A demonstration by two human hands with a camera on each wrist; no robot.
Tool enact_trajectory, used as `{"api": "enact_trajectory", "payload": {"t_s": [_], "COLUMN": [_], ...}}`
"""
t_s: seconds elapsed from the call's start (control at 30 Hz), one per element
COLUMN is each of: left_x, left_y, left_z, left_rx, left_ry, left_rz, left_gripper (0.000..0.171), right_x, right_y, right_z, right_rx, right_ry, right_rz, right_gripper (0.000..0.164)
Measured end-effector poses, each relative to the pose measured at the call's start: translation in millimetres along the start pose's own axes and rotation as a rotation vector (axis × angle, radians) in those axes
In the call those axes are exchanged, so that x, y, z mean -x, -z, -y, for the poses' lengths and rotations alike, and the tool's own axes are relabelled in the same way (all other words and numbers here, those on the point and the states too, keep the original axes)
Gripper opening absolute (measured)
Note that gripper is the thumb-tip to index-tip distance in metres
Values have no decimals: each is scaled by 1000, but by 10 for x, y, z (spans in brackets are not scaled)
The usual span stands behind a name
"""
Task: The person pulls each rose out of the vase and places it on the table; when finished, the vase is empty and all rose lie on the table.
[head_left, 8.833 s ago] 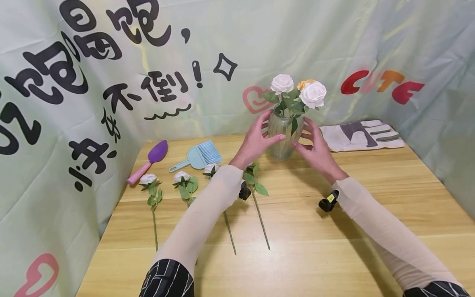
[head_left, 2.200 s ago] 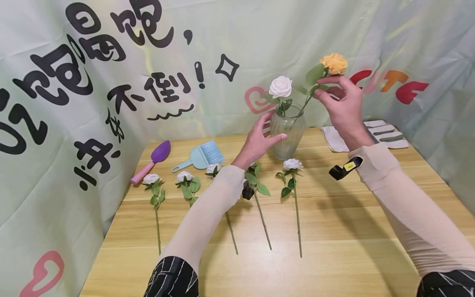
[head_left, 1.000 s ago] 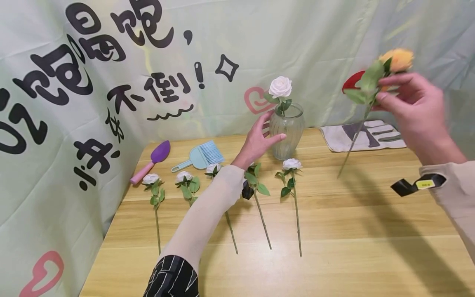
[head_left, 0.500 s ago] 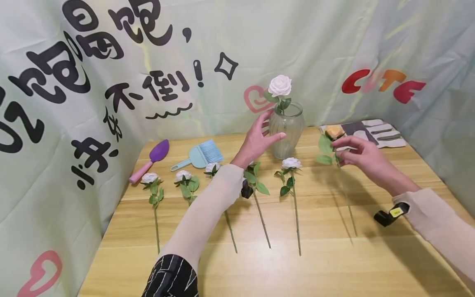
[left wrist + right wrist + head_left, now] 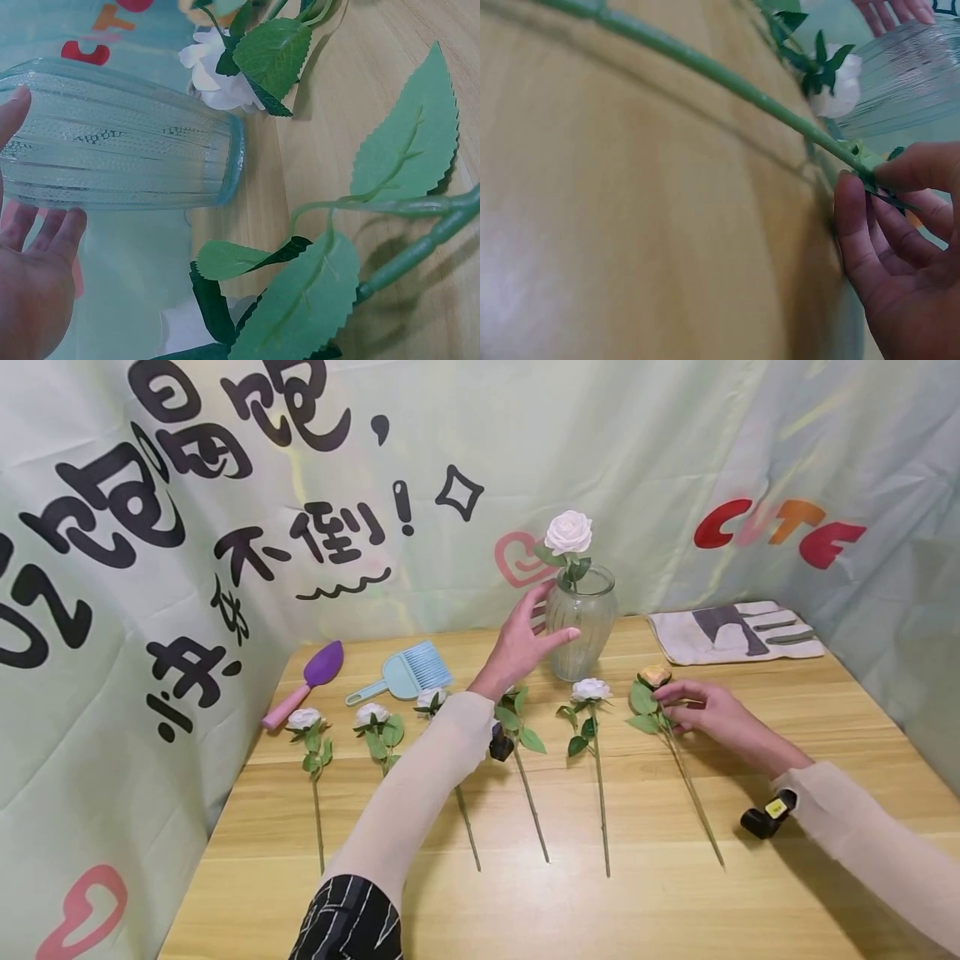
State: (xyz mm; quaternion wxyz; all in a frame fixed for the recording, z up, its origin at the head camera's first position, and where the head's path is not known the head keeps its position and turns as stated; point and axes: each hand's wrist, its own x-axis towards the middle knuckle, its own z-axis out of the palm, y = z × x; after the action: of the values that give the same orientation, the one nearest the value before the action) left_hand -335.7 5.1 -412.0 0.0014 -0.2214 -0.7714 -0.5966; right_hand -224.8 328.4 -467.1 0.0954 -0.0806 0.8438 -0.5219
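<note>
My left hand (image 5: 522, 639) grips the side of a ribbed clear glass vase (image 5: 588, 635), thumb in front and fingers round the back. One white rose (image 5: 568, 532) stands in the vase. Low over the wooden table, my right hand (image 5: 708, 714) pinches an orange rose (image 5: 655, 676) just below its bloom. Its green stem (image 5: 727, 79) slants towards the near side, with a shadow beside it in the right wrist view. Nearest to it on the left lies a white rose (image 5: 591, 690), stem towards me. In the left wrist view the vase's base (image 5: 234, 159) shows.
Several more white roses, one of them a rose (image 5: 303, 719) at the far left, lie in a row, partly behind my left arm. A purple trowel (image 5: 324, 665), a blue dustpan (image 5: 400, 678) with a brush and a folded work glove (image 5: 735, 633) lie along the back. A printed curtain (image 5: 637, 435) hangs behind.
Two roses have left the vase: a white one now lies on the table, and my right hand has carried the orange one out and down beside it. My left hand stays on the vase.
</note>
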Motion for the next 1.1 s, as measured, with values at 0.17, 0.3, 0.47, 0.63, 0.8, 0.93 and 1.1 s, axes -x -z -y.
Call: {"api": "enact_trajectory", "payload": {"t_s": [0.17, 0.3, 0.47, 0.63, 0.8, 0.93, 1.1], "left_x": [-4, 1, 8, 10, 9, 3, 3], "left_y": [4, 5, 4, 2, -6, -11, 0], "left_z": [9, 13, 3, -4, -7, 1, 11], "left_rx": [0, -3, -4, -8, -2, -1, 2], "left_ry": [-4, -1, 2, -1, 0, -4, -2], "left_rz": [-1, 0, 2, 4, 4, 7, 4], "left_gripper": [86, 86, 85, 85, 84, 85, 85], "right_x": [7, 25, 48, 63, 33, -29, -148], "right_y": [-26, -31, -16, 64, 238, 376, 507], "right_z": [-29, -5, 59, 118, 200, 389, 789], "right_rx": [53, 54, 73, 101, 154, 91, 4], "right_ry": [-15, -28, -35, -19, 62, 104, 185], "right_rz": [26, 39, 58, 9, -105, -192, -253], "right_gripper": [38, 37, 36, 36, 29, 19, 26]}}
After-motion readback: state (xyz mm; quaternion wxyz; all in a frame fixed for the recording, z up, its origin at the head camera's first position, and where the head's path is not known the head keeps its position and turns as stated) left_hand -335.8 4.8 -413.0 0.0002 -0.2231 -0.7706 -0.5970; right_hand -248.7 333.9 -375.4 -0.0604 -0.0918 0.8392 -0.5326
